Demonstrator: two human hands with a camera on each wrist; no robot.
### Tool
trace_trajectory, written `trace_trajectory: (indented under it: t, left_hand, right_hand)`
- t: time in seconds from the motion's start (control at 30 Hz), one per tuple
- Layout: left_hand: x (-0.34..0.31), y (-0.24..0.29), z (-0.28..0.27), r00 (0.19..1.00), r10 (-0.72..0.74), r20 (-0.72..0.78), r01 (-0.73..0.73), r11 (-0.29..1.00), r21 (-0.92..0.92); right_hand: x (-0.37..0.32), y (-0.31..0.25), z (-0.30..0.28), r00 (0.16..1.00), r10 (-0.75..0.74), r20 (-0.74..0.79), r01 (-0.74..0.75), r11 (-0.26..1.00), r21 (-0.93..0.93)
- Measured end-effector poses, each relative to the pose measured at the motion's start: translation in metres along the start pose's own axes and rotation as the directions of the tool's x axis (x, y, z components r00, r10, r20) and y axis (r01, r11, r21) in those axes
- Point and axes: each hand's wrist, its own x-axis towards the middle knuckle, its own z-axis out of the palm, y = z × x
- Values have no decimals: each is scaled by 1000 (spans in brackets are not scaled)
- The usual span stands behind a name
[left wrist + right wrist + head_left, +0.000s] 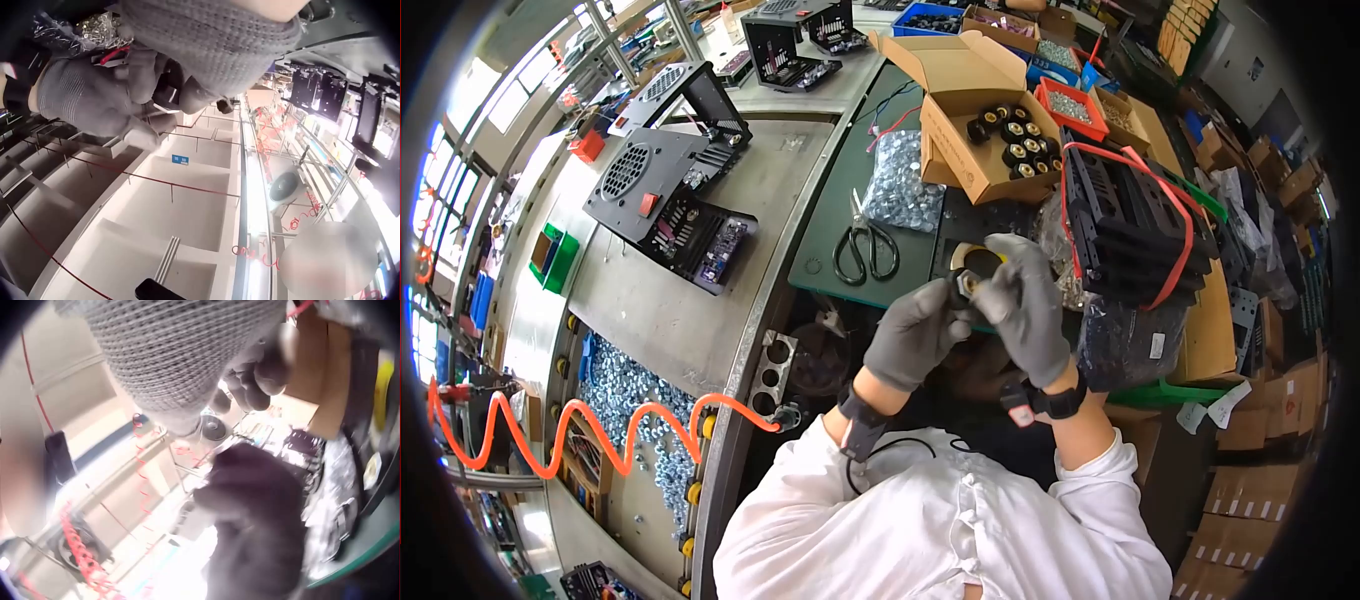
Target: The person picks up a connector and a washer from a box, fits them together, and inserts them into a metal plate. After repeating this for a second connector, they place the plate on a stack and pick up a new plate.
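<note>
Both hands wear grey knit gloves and meet over the front of the green work mat. My left hand [915,335] pinches a small black round part with a metal hex centre [966,284] between thumb and fingers. The right hand [1032,315] is right at that part from the other side, its upper finger raised and its lower fingertips blurred; whether it grips the part I cannot tell. In the left wrist view the black part [167,94] shows between both gloves. Similar black parts with brass-coloured centres [1022,150] fill an open cardboard box [955,130] beyond the hands.
Black-handled scissors [866,250] and a bag of small metal pieces [903,180] lie on the mat. A yellow tape roll [980,255] sits behind the hands. Black panels tied with red strap [1135,225] stand right. Left, a conveyor carries black metal chassis [670,200].
</note>
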Motion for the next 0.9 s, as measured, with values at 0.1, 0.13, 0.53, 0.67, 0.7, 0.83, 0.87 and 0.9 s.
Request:
trace_trajectory:
  t: [0.1,0.13,0.53,0.67,0.7,0.83,0.87,0.9]
  left_hand:
    - [1,-4,3,998,57,21,-56,997,-58]
    - [-1,1,1,998,59,36,-56,996,-76]
    - [12,-8,-19,996,11,92,1,992,-126]
    - [12,-20,-9,996,-59,59,67,988,-139]
    - [14,-22,-8,994,-63,88,77,982,-174]
    - [12,-17,-10,992,-108,62,117,976,-185]
    - [12,-21,-12,993,-109,53,117,975,-191]
    - [13,-28,-14,987,-137,79,149,973,-175]
  right_hand:
    - [8,5,-1,993,-29,118,35,998,-49]
    - [6,27,-9,995,34,98,-20,990,-139]
    - [-13,39,-24,971,220,-95,-230,968,-102]
    - [-13,2,-19,1000,20,22,-18,998,-54]
    - [-16,16,-22,1000,16,16,-15,998,-57]
    - [-28,40,-35,975,188,-123,-208,962,-179]
    - [-27,24,-30,985,159,-69,-163,985,-60]
    - [-28,12,-27,991,128,-25,-126,990,62]
